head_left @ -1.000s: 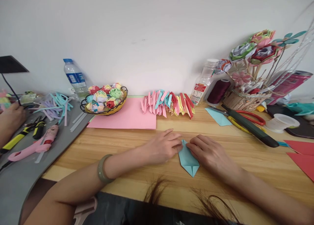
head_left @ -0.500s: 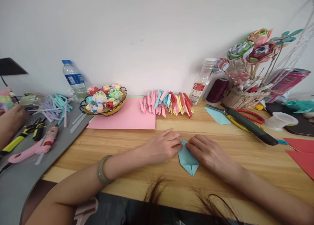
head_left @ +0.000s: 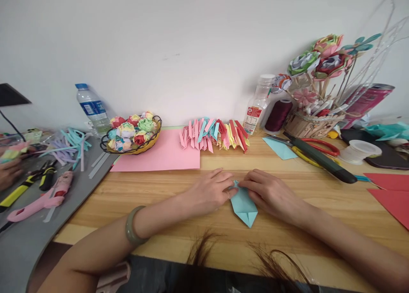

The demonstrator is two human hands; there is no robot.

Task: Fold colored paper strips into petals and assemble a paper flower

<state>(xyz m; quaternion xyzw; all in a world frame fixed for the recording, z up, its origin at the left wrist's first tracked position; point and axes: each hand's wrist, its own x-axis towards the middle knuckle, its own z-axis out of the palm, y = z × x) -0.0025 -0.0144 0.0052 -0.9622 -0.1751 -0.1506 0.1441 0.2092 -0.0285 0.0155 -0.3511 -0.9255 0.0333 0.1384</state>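
A folded light-blue paper (head_left: 244,204) lies on the wooden table between my hands, with a pointed, creased end toward me. My left hand (head_left: 217,190) pinches its far left edge with thumb and forefinger, the other fingers loosely stretched. From the right, my right hand (head_left: 266,192) presses its curled fingers on the far corner, where the fingertips partly cover the folds. Beyond my hands stands a row of folded paper pieces (head_left: 214,135) in pink, blue, red and yellow.
A basket (head_left: 134,149) of paper flowers rests on pink paper (head_left: 172,156). To the right lie a dark-handled cutter (head_left: 322,161), red-handled scissors (head_left: 326,146) and a thread spool (head_left: 361,151). At left are a pink glue gun (head_left: 47,201), pliers (head_left: 24,186) and another person's hand (head_left: 9,173).
My view has shifted slightly. Both hands stay at the far end of the blue paper, with small finger movements. The other person's hand at left has moved toward the frame's edge.
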